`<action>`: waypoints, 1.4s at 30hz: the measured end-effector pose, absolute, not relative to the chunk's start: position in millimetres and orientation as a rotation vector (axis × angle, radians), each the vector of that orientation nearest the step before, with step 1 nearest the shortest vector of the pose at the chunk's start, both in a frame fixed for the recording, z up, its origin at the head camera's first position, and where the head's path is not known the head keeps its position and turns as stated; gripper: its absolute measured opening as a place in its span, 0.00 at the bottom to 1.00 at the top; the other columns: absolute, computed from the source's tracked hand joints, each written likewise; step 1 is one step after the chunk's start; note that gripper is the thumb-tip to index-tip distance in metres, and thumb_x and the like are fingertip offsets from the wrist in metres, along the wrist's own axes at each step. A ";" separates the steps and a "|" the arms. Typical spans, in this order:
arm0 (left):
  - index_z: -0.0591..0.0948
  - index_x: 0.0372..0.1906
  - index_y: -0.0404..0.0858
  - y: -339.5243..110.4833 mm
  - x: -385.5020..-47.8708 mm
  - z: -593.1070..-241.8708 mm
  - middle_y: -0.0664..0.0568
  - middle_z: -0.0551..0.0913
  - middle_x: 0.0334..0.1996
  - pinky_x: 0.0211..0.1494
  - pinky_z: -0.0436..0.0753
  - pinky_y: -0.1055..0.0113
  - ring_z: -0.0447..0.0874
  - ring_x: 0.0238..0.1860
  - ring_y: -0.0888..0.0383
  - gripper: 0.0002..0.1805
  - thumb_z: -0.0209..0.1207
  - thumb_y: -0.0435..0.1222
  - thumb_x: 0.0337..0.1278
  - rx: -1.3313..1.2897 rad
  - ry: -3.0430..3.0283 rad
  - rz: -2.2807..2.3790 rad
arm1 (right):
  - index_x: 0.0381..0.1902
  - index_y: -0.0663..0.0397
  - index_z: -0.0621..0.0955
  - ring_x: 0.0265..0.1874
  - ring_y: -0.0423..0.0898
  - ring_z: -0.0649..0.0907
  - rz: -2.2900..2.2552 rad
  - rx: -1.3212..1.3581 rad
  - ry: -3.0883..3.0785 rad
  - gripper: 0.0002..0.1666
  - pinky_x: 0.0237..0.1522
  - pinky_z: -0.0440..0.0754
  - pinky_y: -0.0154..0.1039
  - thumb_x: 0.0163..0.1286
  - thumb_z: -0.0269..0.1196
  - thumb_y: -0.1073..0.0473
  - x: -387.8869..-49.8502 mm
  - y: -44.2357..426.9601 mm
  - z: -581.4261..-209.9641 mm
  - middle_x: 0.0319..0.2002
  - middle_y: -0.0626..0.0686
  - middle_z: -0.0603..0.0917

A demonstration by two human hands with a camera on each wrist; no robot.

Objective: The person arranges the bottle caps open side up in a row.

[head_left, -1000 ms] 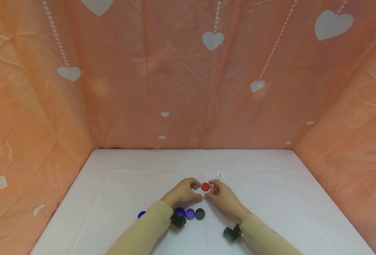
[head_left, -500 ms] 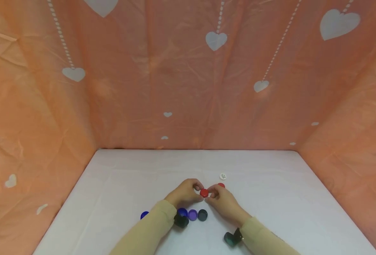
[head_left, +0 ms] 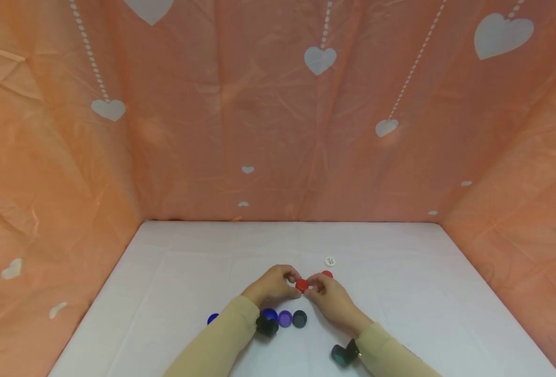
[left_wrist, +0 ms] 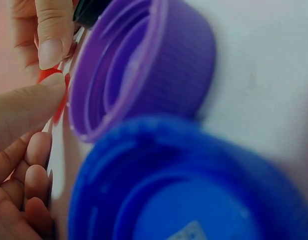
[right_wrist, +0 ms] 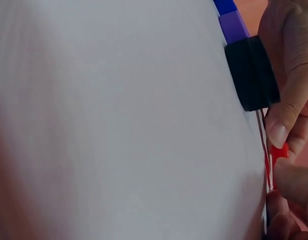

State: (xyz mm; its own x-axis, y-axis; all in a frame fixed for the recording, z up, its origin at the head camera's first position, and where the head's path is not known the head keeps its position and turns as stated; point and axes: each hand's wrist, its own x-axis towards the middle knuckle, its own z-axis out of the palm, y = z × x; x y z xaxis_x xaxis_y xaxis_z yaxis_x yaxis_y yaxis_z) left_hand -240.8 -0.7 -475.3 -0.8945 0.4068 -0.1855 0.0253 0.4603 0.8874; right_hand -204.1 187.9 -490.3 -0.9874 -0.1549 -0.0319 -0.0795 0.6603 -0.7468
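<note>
A small red cap (head_left: 302, 285) is pinched between my two hands at the middle of the table. My left hand (head_left: 273, 284) grips its left side with thumb and fingers, and my right hand (head_left: 331, 301) pinches its right side. In the left wrist view the left thumb covers part of the red cap (left_wrist: 60, 107). Fingertips of both hands hide much of it in the right wrist view. Just beyond the right hand lies a second red object (head_left: 327, 273), mostly hidden. Farther back is a white button-like disc (head_left: 330, 261) with holes.
Nearer me, a blue cap (head_left: 270, 314), a purple cap (head_left: 285, 318) and a dark cap (head_left: 299, 319) stand in a row, hollow sides up. Another blue cap (head_left: 213, 318) shows past the left sleeve. Orange cloth (head_left: 278, 131) with hearts surrounds the white table (head_left: 188, 251).
The red cap has come slightly nearer to me, and both hands have closed in on it. The second red object beyond the right hand has come into sight. The last half second shows almost no motion.
</note>
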 end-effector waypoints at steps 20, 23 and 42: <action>0.81 0.38 0.42 -5.5 -226.6 -466.2 0.58 0.82 0.31 0.48 0.76 0.57 0.79 0.36 0.60 0.12 0.70 0.40 0.51 0.491 2.383 1.358 | 0.49 0.45 0.79 0.32 0.41 0.78 -1.266 -0.408 2.708 0.17 0.39 0.75 0.40 0.67 0.64 0.46 -197.6 197.8 -478.2 0.31 0.42 0.80; 0.81 0.38 0.45 -6.0 -222.0 -460.4 0.61 0.82 0.30 0.57 0.68 0.47 0.79 0.36 0.62 0.12 0.70 0.43 0.51 0.497 2.451 1.302 | 0.50 0.43 0.79 0.30 0.40 0.78 -1.244 -0.427 2.749 0.16 0.36 0.76 0.37 0.68 0.63 0.47 -195.3 197.6 -474.4 0.30 0.41 0.79; 0.82 0.40 0.48 -6.6 -208.4 -456.3 0.65 0.81 0.31 0.60 0.62 0.42 0.79 0.37 0.64 0.09 0.65 0.45 0.57 0.588 2.548 1.314 | 0.50 0.40 0.79 0.29 0.43 0.81 -1.311 -0.472 2.727 0.12 0.34 0.79 0.36 0.72 0.58 0.48 -186.5 202.4 -472.9 0.32 0.44 0.83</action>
